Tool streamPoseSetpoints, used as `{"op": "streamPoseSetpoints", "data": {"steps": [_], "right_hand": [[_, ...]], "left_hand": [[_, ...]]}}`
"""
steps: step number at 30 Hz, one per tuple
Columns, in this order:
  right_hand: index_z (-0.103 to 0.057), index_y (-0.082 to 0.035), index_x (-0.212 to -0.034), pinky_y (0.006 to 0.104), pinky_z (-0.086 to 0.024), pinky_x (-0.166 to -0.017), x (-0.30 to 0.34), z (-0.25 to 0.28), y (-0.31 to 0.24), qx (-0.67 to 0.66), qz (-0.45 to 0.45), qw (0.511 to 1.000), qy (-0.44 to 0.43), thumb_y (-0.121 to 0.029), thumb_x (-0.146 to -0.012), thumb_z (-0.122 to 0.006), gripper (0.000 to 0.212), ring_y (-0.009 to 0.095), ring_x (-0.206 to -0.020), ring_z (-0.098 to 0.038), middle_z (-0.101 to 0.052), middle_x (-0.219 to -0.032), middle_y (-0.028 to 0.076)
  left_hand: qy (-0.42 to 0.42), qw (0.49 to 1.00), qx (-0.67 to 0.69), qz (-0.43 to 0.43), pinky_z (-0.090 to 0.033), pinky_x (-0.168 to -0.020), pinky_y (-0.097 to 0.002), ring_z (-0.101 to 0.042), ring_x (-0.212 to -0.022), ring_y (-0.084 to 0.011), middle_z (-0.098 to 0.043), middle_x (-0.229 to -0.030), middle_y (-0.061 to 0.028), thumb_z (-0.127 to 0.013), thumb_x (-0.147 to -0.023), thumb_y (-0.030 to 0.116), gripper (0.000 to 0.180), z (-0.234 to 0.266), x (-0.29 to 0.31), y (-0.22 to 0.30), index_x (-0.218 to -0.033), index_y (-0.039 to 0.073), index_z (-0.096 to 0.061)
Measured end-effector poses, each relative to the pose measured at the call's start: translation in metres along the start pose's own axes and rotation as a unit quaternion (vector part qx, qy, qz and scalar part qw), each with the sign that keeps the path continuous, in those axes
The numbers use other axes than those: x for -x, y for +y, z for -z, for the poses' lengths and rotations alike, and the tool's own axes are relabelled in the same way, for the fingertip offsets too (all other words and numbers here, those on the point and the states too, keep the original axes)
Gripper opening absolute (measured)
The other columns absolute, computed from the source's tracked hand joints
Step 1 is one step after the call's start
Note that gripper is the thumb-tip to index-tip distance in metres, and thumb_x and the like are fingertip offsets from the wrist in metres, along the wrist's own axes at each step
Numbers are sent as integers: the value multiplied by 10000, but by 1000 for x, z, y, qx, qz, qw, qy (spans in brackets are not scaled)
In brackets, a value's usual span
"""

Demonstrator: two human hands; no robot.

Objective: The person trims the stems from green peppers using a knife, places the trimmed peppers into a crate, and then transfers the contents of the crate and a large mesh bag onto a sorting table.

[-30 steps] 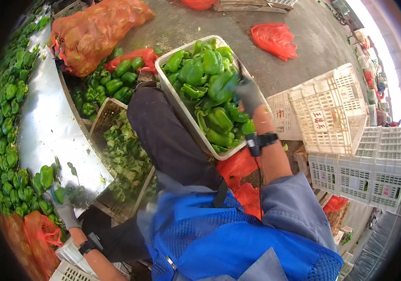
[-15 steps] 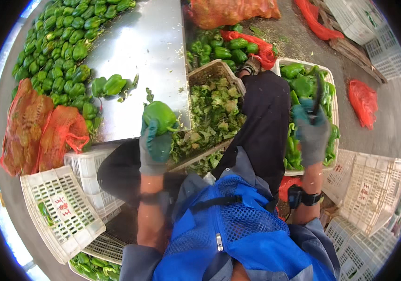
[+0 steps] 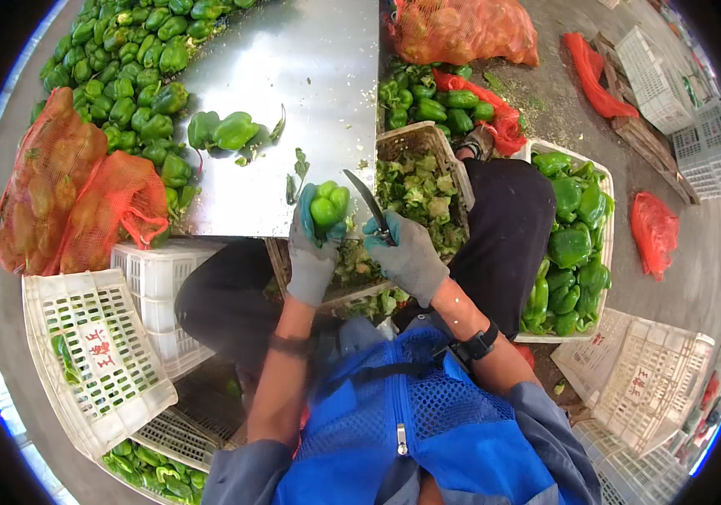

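My gloved left hand (image 3: 313, 251) has its fingers wrapped round a green bell pepper (image 3: 329, 204), near the front edge of the metal table. My gloved right hand (image 3: 409, 254) grips a knife (image 3: 367, 199) by its dark handle; the curved blade points up and to the left, beside the pepper but apart from it. Beneath both hands sits a crate (image 3: 422, 137) filled with green trimmings (image 3: 415, 189). Two more bell peppers (image 3: 234, 131) lie on the table, with a few leafy scraps close by.
A large heap of peppers (image 3: 137, 93) covers the left of the metal table (image 3: 293, 76). Red mesh sacks (image 3: 53, 181) lean at its left edge. By my right leg stands a white crate of peppers (image 3: 575, 244). Stacked plastic crates (image 3: 95, 345) stand at left and right.
My right hand has swung left with the knife, from over the pepper crate to beside the held pepper. My left hand has moved slightly right, and the pepper is turned differently.
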State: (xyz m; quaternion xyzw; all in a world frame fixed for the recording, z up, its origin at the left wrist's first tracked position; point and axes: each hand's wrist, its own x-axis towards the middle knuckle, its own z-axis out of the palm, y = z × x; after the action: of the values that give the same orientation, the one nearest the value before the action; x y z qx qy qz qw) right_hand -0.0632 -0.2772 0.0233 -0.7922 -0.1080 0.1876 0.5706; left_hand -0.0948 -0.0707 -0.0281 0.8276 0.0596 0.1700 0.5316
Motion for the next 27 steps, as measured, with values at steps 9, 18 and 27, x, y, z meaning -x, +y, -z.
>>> {"op": "streamPoseSetpoints", "data": {"steps": [9,18,27], "right_hand": [[-655,2,-976,507,-541,-751,-26,-16,1,99,63,993,1,-178,-921,-700,194,455,-786,-684,-671,-787,229],[-650,4,-979,548,-566,-789,-46,-34,5,152,118,981,12,-172,-923,-679,187,490,-835,-701,-706,-855,274],[-655,49,-1197,495,-589,-927,-32,-52,10,310,51,945,-91,-115,-959,-567,301,430,-1026,-736,-748,-1094,270]], "left_hand": [[-34,974,-218,-52,-380,-1190,-512,-530,-1388,-405,-549,-1528,-232,-795,-900,172,852,11,7,-15,-1629,9,-387],[-122,856,-478,155,-489,-1084,-506,-584,-1305,-404,-558,-1464,-234,-759,-917,223,903,11,-1,48,-1663,29,-288],[52,937,215,271,-555,-924,-276,-656,-1118,-141,-692,-1323,-118,-732,-1057,263,548,14,3,42,-1477,-54,-580]]}}
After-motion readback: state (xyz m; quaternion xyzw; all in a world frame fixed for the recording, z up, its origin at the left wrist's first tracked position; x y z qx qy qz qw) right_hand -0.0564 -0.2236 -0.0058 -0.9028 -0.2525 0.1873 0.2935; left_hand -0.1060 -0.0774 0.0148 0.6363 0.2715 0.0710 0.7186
